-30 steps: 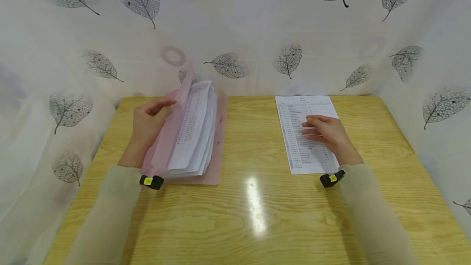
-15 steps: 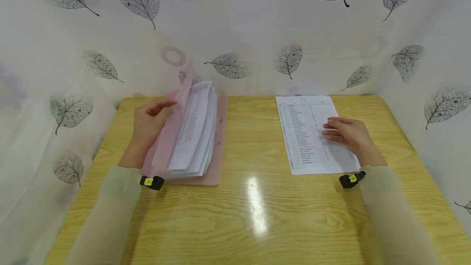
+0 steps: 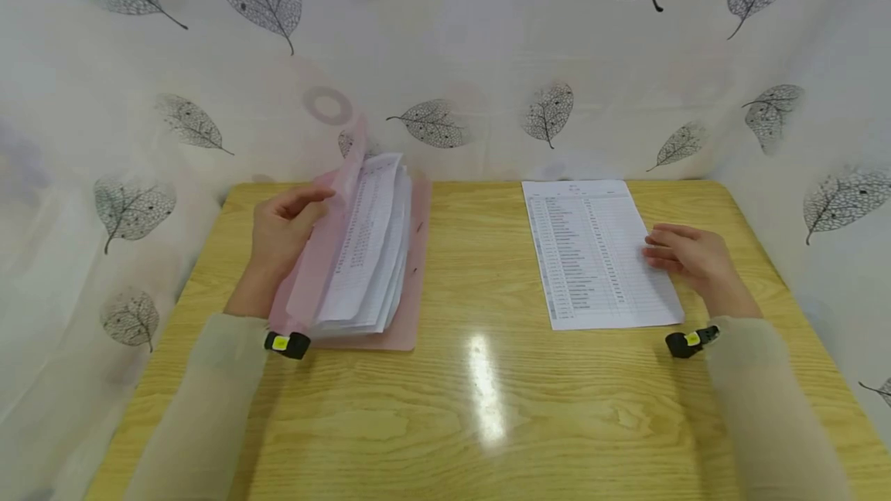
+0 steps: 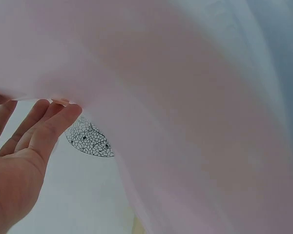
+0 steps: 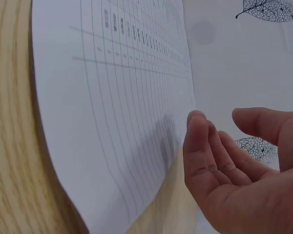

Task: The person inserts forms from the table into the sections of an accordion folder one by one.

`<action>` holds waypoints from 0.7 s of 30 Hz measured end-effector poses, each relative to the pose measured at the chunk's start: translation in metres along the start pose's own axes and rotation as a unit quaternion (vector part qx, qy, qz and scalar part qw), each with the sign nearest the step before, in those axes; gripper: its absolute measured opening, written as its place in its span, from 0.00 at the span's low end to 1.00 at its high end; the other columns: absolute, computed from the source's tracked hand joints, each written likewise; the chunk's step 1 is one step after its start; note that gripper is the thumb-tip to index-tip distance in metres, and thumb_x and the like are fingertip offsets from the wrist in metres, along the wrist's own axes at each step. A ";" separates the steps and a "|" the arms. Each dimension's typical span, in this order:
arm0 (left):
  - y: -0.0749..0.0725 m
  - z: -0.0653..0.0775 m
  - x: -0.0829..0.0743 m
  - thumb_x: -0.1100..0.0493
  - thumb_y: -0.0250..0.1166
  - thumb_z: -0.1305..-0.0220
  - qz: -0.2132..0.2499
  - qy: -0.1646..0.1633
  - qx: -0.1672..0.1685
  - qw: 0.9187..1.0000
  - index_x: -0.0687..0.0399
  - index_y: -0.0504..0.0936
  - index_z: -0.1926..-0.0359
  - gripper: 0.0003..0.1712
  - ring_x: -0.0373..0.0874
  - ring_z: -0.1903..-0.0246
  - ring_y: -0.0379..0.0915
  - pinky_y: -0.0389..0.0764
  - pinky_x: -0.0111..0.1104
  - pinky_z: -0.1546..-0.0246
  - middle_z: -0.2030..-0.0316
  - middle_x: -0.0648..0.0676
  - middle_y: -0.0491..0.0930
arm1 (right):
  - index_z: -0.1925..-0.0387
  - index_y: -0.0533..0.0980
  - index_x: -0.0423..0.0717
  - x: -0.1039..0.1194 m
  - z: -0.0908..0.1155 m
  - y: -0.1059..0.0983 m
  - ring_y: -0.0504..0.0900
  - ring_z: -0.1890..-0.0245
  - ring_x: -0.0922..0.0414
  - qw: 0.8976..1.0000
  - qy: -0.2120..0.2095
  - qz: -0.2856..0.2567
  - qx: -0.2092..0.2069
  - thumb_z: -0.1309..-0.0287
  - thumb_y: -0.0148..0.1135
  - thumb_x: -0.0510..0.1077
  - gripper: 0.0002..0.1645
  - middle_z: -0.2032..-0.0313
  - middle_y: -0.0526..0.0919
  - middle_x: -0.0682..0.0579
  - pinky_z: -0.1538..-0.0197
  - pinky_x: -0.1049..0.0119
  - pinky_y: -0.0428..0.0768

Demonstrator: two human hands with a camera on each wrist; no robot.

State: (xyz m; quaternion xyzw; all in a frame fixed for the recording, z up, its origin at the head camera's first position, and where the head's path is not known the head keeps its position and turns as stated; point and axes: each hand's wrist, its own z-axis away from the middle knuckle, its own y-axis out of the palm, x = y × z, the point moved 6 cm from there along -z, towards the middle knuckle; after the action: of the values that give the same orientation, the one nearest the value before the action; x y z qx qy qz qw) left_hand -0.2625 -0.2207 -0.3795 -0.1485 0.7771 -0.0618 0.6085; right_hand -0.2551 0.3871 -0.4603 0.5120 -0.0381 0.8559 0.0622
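On the left of the table lies a pink folder (image 3: 407, 315) with a stack of printed papers (image 3: 369, 246) inside it. My left hand (image 3: 281, 234) pinches the folder's raised cover (image 3: 316, 269) near its edge; the left wrist view shows the translucent cover (image 4: 185, 126) filling most of the picture. A single printed sheet (image 3: 592, 253) with table rows lies flat on the right. Over that sheet's right edge is my right hand (image 3: 696, 261), its fingers loosely bent and thumb apart in the right wrist view, with nothing held.
The wooden table (image 3: 445, 393) has a bright light reflection in front of the middle. A pale curtain (image 3: 473, 45) printed with dark leaves hangs behind the table's far edge and on both sides.
My right hand has moved to the right across the printed sheet, from its middle to its right edge. The left hand and the folder's cover have stayed in place.
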 end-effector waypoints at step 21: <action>0.001 0.000 -0.002 0.59 0.64 0.27 -0.023 -0.018 0.001 1.000 0.65 0.88 0.46 0.16 0.33 0.64 0.75 0.76 0.20 0.67 0.60 0.30 0.84 | 0.41 0.73 0.47 -0.011 -0.001 -0.036 0.89 0.69 0.68 0.992 0.012 0.112 -0.054 0.28 0.64 0.47 0.18 0.72 0.88 0.68 0.61 0.69 0.88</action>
State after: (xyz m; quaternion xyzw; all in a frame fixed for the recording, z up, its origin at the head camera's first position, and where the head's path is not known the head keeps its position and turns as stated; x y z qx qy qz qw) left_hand -0.2619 -0.2193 -0.3774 -0.1666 0.7624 -0.0738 0.6209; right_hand -0.2454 0.4226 -0.4698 0.4901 -0.1412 0.8601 -0.0063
